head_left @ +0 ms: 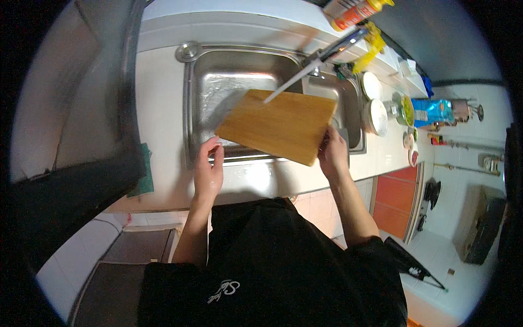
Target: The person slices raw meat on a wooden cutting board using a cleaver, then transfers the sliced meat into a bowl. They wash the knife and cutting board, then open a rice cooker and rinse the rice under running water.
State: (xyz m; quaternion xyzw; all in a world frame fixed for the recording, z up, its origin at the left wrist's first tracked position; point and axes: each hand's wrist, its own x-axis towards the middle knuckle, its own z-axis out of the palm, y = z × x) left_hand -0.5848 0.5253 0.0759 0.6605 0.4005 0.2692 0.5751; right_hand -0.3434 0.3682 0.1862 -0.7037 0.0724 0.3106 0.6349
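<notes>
A wooden cutting board point(282, 122) is held tilted over the large basin of a stainless steel sink point(229, 63). My right hand point(335, 153) grips its right edge, with some fingers hidden behind the board. Just off the board's near left corner is my left hand point(209, 165), wet, its thumb and fingers apart; whether a fingertip touches the corner is hard to tell. From the faucet point(343, 44) a stream of water point(292, 80) falls onto the board's upper left part.
The smaller basin point(349, 96) lies to the right. Beyond it stand white bowls point(378, 116), a green bowl of food point(405, 110) and a blue bag point(433, 111). An orange bottle point(355, 16) is on the back ledge. A green cloth point(146, 171) lies at left, by a dark appliance or cabinet.
</notes>
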